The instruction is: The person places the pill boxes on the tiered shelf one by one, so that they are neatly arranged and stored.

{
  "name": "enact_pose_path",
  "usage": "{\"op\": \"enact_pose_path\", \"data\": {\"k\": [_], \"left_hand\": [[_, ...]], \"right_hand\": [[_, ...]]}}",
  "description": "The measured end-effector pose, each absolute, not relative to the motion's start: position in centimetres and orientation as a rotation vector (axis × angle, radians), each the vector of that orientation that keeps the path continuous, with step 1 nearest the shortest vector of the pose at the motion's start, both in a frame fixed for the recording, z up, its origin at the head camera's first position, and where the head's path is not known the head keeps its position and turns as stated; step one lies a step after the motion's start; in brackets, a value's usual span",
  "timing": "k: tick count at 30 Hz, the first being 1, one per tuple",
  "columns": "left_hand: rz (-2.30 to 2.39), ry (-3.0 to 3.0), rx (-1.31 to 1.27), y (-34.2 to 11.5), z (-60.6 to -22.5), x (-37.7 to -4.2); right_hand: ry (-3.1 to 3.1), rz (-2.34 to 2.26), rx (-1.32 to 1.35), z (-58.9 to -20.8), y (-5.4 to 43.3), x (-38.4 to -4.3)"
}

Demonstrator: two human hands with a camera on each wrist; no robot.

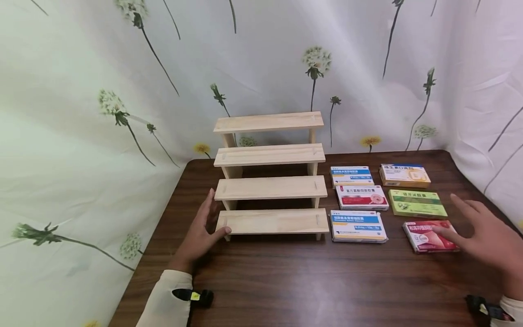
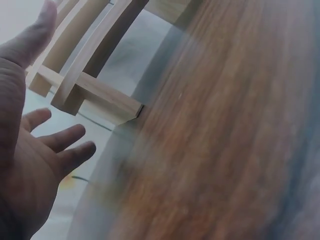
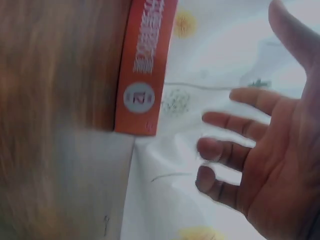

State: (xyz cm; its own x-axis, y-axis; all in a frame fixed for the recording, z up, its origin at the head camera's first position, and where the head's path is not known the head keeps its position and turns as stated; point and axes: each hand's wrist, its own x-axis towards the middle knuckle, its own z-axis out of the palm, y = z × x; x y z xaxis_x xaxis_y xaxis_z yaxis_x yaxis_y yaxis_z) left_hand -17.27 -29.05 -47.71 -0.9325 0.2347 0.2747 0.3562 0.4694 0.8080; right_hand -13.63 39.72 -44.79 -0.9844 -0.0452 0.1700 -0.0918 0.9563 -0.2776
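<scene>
A pale wooden rack with several stepped shelves (image 1: pixel 271 221) stands on the dark table. My left hand (image 1: pixel 200 231) is at the rack's lower left end, fingers spread and holding nothing; whether the thumb touches the bottom shelf I cannot tell. In the left wrist view that hand (image 2: pixel 37 145) has its palm turned toward the rack's wooden side (image 2: pixel 105 95). Over the right side of the table hovers my right hand (image 1: pixel 486 231), fingers apart, nothing in them. Closest to it lies a red medicine box (image 1: pixel 429 237), whose orange-red side (image 3: pixel 142 70) shows in the right wrist view.
Right of the rack lie a blue-white box (image 1: pixel 358 226), a red-white box (image 1: pixel 362 198), another blue-white box (image 1: pixel 351 176), a green box (image 1: pixel 417 203) and an orange-white box (image 1: pixel 404 175). A dandelion-print cloth (image 1: pixel 265 54) hangs behind and beside the table (image 1: pixel 278 281).
</scene>
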Motion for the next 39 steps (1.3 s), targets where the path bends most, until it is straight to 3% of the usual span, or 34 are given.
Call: {"op": "enact_pose_path", "data": {"k": [9, 27, 39], "left_hand": [[-1.514, -2.556, -0.528, -29.0, -48.2, -17.6], [-1.561, -2.632, -0.487, -28.8, -48.4, -17.5], [-1.542, -2.642, -0.484, -29.0, -48.4, -17.7]], "right_hand": [[-2.915, 0.585, 0.209, -45.9, 41.5, -13.2], [-3.224, 0.763, 0.044, -47.2, 43.9, -13.2], [-3.124, 0.735, 0.113, -47.6, 43.5, -13.5]]}}
